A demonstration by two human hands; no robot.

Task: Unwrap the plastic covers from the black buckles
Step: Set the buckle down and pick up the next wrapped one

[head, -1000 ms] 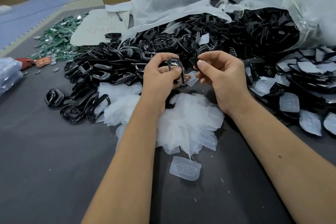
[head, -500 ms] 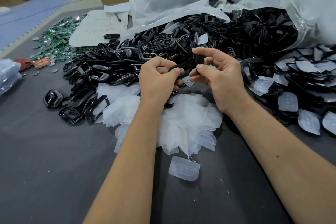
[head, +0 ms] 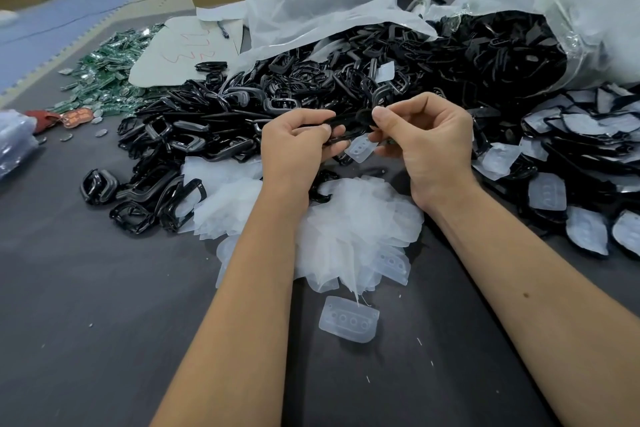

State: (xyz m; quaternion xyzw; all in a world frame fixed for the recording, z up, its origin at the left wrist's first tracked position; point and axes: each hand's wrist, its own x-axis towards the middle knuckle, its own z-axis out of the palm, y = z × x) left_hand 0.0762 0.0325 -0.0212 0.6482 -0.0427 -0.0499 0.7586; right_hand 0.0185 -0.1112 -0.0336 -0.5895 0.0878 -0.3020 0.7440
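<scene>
Loosened plastic cover (head: 360, 150) now dangles below buckle (head: 346, 125).

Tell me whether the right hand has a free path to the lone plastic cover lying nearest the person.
Probably yes. The right hand is busy pinching a buckle, but nothing lies between it and the lone plastic cover on the bare grey table.

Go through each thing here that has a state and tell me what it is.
Left hand: grips black plastic buckle.
Right hand: pinches same buckle.
Clear plastic cover: hangs below the buckle between the hands.
Large clear plastic bag: open, buckles spilling out.
</scene>
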